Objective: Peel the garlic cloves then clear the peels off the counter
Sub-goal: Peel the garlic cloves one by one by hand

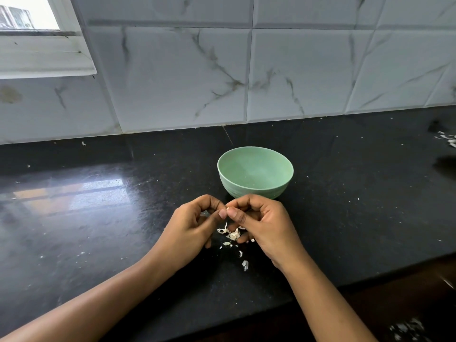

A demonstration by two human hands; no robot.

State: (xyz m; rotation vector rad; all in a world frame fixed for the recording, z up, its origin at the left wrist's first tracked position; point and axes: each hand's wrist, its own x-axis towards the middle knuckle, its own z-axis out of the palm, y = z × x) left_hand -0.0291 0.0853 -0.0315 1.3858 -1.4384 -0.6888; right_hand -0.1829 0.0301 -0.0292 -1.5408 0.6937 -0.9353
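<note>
Two hands meet over the near middle of the black counter (98,218), thumbs side by side. The left hand (195,228) has its fingers curled, with thumb and forefinger pinching one end of a garlic clove (228,208). The right hand (261,223) is likewise curled and pinches the other end. Only a small pale part of the clove shows between the fingertips, so how much skin remains on it cannot be told. The clove is held just above the counter, on the near side of a green bowl (246,191) that stands upright just beyond the knuckles. A loose heap of peels (233,234) lies on the counter directly under the hands, with a few scraps trailing toward the near edge. More scraps (447,139) lie at the far right edge. A tiled wall (172,77) runs behind the counter, with a window (37,33) at the far left.
</note>
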